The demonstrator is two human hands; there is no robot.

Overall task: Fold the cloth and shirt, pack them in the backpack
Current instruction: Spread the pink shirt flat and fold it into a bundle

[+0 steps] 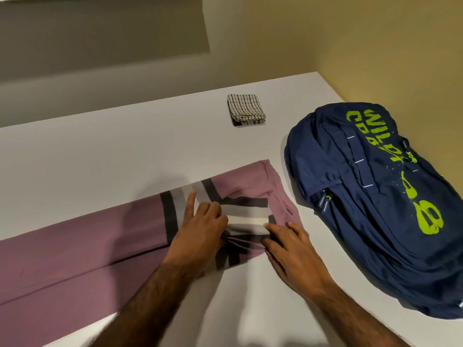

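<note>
A mauve shirt (82,251) with grey, white and dark striped cuffs lies across the white table, stretching off the left edge. My left hand (200,226) pinches the striped sleeve fabric, index finger pointing up. My right hand (293,249) grips the same bunched striped band from the right. A checked cloth (245,110) sits folded into a small square at the back of the table. The navy backpack (375,204) with lime lettering lies flat on the right, apparently zipped shut.
The white table (112,151) meets a yellow wall at the right and back. Its front edge runs diagonally below my arms. Bare tabletop lies between the shirt and the folded cloth.
</note>
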